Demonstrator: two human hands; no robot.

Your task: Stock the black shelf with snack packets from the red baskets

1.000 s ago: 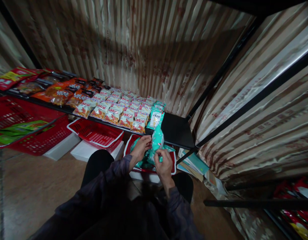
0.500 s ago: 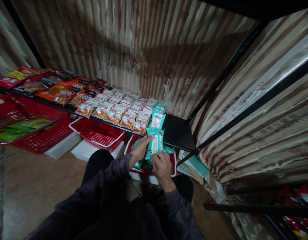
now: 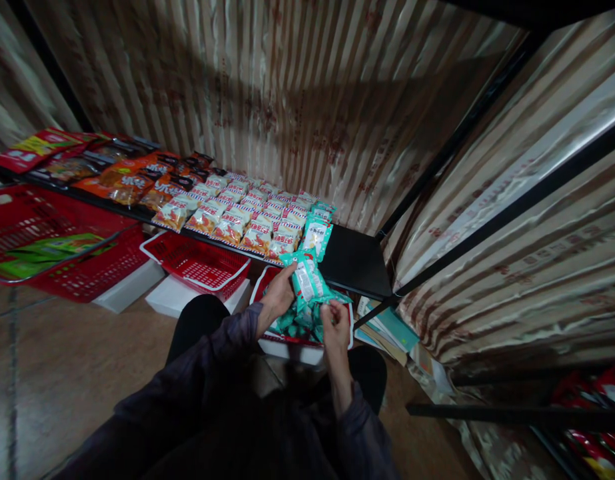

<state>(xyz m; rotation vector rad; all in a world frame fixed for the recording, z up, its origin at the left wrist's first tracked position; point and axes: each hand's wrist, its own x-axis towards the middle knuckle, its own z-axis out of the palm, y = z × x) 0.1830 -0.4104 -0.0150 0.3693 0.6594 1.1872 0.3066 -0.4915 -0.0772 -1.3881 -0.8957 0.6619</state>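
A teal snack bag [image 3: 308, 280] with a white label hangs tilted over the front of the shelf, above a red basket [image 3: 349, 337] of more teal bags. Its left side is gripped by my left hand [image 3: 278, 293], thumb on the front. My right hand [image 3: 337, 323] pinches teal wrapping at the lower right; whether it is this bag's corner or another bag's is hard to make out. Just beyond, teal bags [image 3: 317, 235] lie in a column on the shelf, beside rows of white-and-orange snack bags [image 3: 230, 223].
Orange snack bags [image 3: 130, 188] and red packets [image 3: 34, 150] fill the black shelf's [image 3: 360, 263] left part. Two more red baskets [image 3: 94, 273] stand below. Booklets [image 3: 394, 328] lie by the shelf leg. A dark metal bar [image 3: 487, 413] juts in at right.
The teal bag has tipped, its top leaning left. My right hand has shifted right and turned, its fingers now on teal wrapping lower right. My left hand keeps its hold.
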